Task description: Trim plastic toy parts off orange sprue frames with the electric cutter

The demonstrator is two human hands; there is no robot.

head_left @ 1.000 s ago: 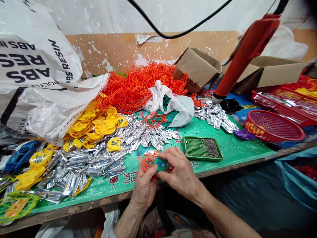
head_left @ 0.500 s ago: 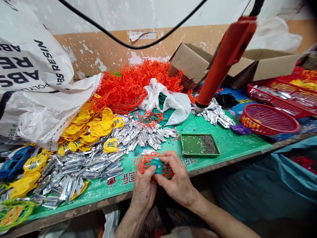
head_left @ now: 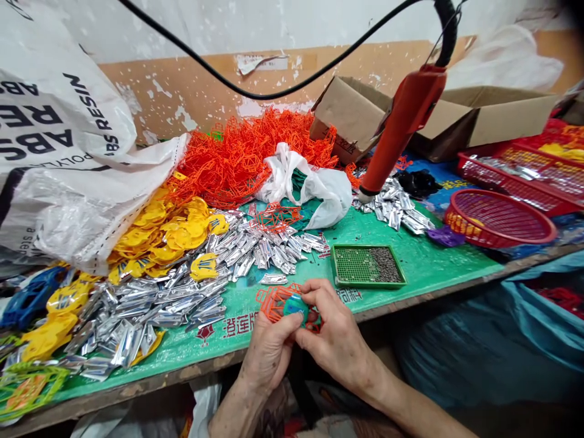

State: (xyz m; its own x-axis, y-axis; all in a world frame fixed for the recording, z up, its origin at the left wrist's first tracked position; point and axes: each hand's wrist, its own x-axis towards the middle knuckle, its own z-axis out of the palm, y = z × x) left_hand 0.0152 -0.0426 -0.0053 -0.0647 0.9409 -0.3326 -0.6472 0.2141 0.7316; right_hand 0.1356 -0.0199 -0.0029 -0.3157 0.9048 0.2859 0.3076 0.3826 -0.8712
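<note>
While pinched between both thumbs at the near edge of the tabletop (head_left: 424, 267), small teal piece (head_left: 295, 306) now pressed lower into the orange wire frame (head_left: 274, 302) than half a second ago, when held raised above it; a seating of the piece into the frame, by the look of it. Left hand (head_left: 269, 353) clenched around the frame's near side, thumb on the teal piece; right hand (head_left: 337, 340) grasping the same piece and frame from 3 o'clock, fingers curled over the top. Just at 12 o'clock, one loose foil packet (head_left: 272, 279), then the wider spill of foil packets (head_left: 191, 292) toward 10 o'clock, with yellow plastic pieces (head_left: 159, 234) beyond. At 1 o'clock, green tray (head_left: 367, 266) of tiny dark parts, near but apart. Farther at 12, orange frame heap (head_left: 255, 152) and white plastic bag (head_left: 314, 188). Hanging orange power tool (head_left: 399, 131) at 1 o'clock, swung somewhat rightward and higher, tip over more packets, clear of both hands. Red basket (head_left: 499, 219) at 2 o'clock, resin sack (head_left: 68, 152) at 10.
</note>
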